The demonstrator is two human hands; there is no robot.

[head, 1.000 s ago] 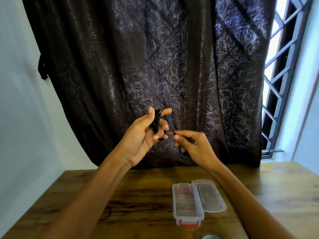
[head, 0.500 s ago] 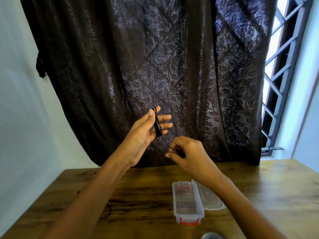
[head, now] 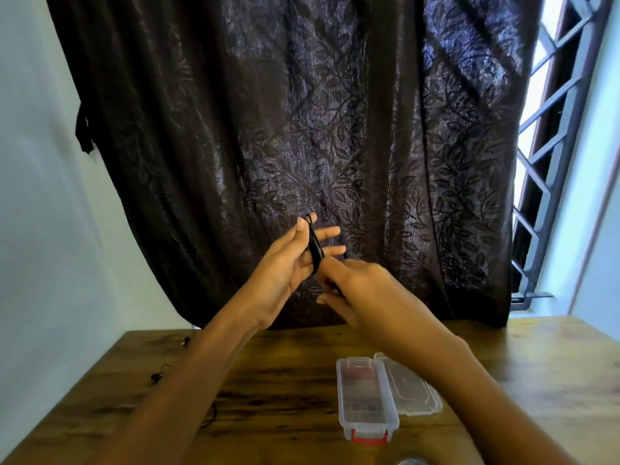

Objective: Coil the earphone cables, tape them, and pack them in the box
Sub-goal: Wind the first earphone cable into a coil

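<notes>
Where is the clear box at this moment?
In the head view, the clear box lies open on the wooden table, lower right of centre, its lid under the right forearm.

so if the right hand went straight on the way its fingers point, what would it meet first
The right hand would likely meet the cable coil on the left hand first; depth is unclear.
</notes>
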